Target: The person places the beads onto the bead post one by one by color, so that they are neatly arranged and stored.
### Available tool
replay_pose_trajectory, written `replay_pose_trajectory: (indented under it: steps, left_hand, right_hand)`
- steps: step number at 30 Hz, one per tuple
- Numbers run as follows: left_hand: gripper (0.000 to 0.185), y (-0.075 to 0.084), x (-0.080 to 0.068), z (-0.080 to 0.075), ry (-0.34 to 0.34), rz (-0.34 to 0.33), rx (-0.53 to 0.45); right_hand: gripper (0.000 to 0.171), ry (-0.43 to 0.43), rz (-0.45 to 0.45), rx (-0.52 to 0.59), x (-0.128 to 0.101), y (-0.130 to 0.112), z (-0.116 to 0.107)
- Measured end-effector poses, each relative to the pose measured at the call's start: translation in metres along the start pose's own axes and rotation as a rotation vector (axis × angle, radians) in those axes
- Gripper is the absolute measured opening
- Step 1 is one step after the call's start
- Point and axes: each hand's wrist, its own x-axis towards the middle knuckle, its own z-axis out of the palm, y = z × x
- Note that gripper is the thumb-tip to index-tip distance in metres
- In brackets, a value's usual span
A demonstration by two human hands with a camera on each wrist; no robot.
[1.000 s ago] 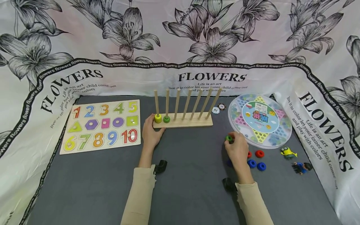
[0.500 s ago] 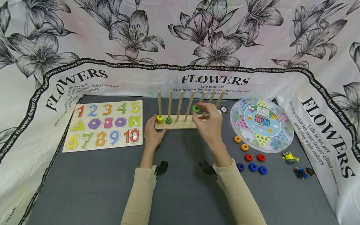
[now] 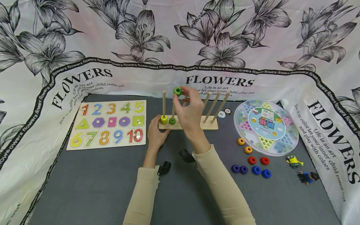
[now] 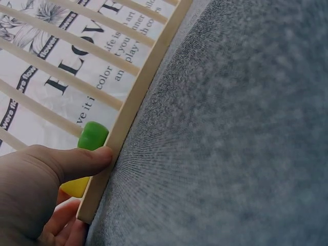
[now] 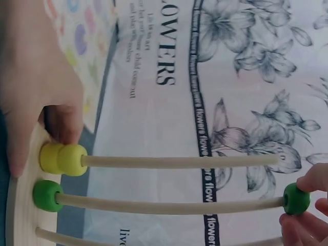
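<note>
A wooden peg rack [image 3: 209, 123] with a row of upright pegs stands on the grey cloth. My left hand [image 3: 157, 135] grips the left end of its base, thumb against the front edge in the left wrist view. Two yellow beads [image 5: 62, 159] sit at the foot of the first peg. One green bead [image 3: 172, 121] rests at the base of the second peg. Thumb and fingers of my right hand [image 3: 192, 112] pinch another green bead [image 3: 177, 91] at the top of that second peg; the right wrist view shows it meeting the peg's tip.
Right of the rack lie orange beads [image 3: 248, 150], red beads [image 3: 264, 161], blue beads [image 3: 266, 173] and purple beads [image 3: 235, 168]. Beyond them are a round game board [image 3: 291, 137] and two small figures [image 3: 294, 161]. A number board [image 3: 107, 125] lies at left.
My right hand has carried the green bead leftward and up, from beside the loose beads to the top of the second peg. My left hand keeps its grip on the base.
</note>
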Motion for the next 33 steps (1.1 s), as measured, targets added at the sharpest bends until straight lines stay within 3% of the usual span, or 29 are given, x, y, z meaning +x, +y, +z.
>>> replay_pose_trajectory:
  steps: [6,14,21,33]
  left_hand:
    - [0.068,0.001,0.0,0.0,-0.007,-0.015,-0.005]
    - [0.067,0.0,0.0,0.0,-0.007,-0.009,-0.003]
    - [0.067,0.0,0.0,0.0,0.014,0.034,0.006]
    - [0.064,0.001,0.001,0.0,0.024,0.026,0.008]
  right_hand:
    - [0.023,0.019,0.001,-0.093,0.0,-0.001,0.01]
    - [0.024,-0.037,0.062,-0.104,-0.012,0.005,0.015]
    - [0.03,-0.081,0.124,-0.086,-0.037,0.017,0.021]
    - [0.027,-0.154,0.266,-0.088,-0.086,0.044,0.034]
